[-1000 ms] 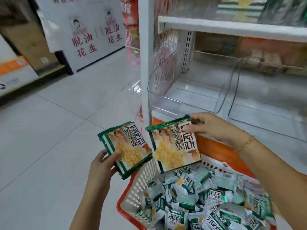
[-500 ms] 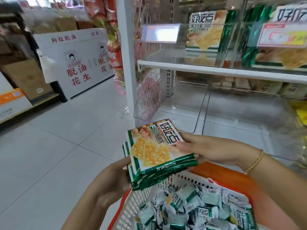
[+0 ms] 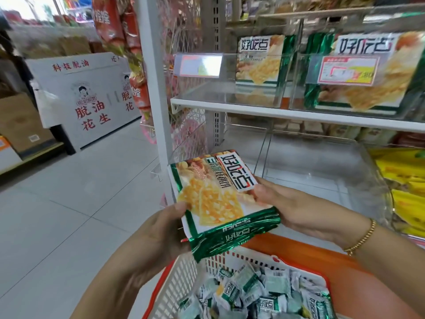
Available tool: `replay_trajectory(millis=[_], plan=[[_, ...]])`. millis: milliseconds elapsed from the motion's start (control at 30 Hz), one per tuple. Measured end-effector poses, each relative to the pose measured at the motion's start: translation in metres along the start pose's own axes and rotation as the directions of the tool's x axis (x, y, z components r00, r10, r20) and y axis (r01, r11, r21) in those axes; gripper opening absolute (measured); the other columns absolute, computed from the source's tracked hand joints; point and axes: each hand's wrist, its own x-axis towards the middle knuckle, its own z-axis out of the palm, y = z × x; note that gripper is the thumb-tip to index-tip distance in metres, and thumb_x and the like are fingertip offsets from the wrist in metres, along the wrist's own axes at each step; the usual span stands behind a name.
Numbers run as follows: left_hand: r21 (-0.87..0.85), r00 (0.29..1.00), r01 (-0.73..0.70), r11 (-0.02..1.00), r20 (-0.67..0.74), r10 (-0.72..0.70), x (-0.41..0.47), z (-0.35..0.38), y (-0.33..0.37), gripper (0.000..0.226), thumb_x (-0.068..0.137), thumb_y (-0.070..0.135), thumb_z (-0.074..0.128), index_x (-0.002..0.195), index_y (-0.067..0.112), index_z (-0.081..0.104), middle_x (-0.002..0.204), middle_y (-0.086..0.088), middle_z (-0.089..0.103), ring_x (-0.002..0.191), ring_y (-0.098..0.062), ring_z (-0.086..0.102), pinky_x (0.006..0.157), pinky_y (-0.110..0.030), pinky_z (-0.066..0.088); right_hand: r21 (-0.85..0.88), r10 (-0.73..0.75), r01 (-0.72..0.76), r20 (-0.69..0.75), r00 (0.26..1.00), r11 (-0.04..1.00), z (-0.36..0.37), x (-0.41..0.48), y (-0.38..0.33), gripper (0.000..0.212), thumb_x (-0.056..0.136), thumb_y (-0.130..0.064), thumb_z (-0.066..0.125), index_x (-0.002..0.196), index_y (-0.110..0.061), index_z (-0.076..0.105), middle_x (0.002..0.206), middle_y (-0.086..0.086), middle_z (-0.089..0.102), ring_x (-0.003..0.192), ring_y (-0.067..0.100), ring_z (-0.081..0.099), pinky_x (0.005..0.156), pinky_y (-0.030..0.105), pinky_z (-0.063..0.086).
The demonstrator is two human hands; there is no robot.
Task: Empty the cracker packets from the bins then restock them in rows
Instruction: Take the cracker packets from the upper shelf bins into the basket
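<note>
Two green-and-white cracker packets [image 3: 218, 199] lie stacked one on the other, held between both hands above the basket. My left hand [image 3: 158, 229] grips their left edge, thumb on top. My right hand [image 3: 296, 208] holds the right edge, with its thumb on the upper packet. Below them an orange-and-white basket [image 3: 184, 279] holds several small cracker packets [image 3: 253, 293]. A clear bin [image 3: 230, 93] on the upper shelf has one packet [image 3: 259, 58] standing at its back. The neighbouring bin [image 3: 358, 109] has a packet [image 3: 368, 72] upright inside. The lower clear bins [image 3: 310, 162] look bare.
A white shelf upright [image 3: 154, 88] stands left of the bins. Red snack bags [image 3: 122, 35] hang on its side. Yellow packets [image 3: 404, 187] fill a bin at the right. A white display stand [image 3: 92, 97] and cardboard boxes [image 3: 20, 123] line the tiled aisle at the left.
The two packets, held apart a second ago, have been brought together into one stack between both hands. The view has lifted from the lower bins to the upper shelf.
</note>
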Motion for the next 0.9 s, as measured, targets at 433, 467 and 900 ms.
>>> replay_trajectory(millis=[433, 467, 900], plan=[[0.293, 0.818, -0.543, 0.787, -0.029, 0.575, 0.045, 0.014, 0.078, 0.059, 0.052, 0.053, 0.085, 0.092, 0.011, 0.072, 0.091, -0.007, 0.074, 0.086, -0.022, 0.071, 0.07, -0.046, 0.054, -0.495, -0.325, 0.187, -0.208, 0.922, 0.849, -0.019, 0.018, -0.151, 0.06, 0.059, -0.028, 0.081, 0.114, -0.021, 0.058, 0.103, -0.009, 0.072, 0.09, 0.001, 0.068, 0.084, 0.018, 0.054], [0.281, 0.789, -0.577, 0.767, -0.054, 0.612, 0.051, 0.013, 0.086, 0.049, 0.051, 0.052, 0.085, 0.083, 0.016, 0.075, 0.085, -0.002, 0.074, 0.081, -0.016, 0.071, 0.062, -0.044, 0.051, -0.644, -0.409, 0.171, -0.239, 0.881, 0.745, -0.017, 0.018, -0.165, 0.069, 0.059, -0.033, 0.085, 0.119, -0.024, 0.053, 0.102, -0.015, 0.069, 0.087, -0.008, 0.065, 0.081, 0.009, 0.05], [0.958, 0.504, -0.275, 0.08, 0.073, 0.861, 0.14, 0.045, 0.172, 0.053, 0.091, 0.023, 0.06, 0.14, 0.013, 0.043, 0.143, 0.0, 0.043, 0.13, -0.012, 0.039, 0.109, -0.029, 0.029, -0.962, -0.853, -0.24, -0.018, 0.522, -0.126, -0.071, 0.058, -0.257, 0.084, 0.073, -0.021, 0.079, 0.142, -0.012, 0.031, 0.135, 0.012, 0.045, 0.121, 0.028, 0.043, 0.091, 0.039, 0.043]])
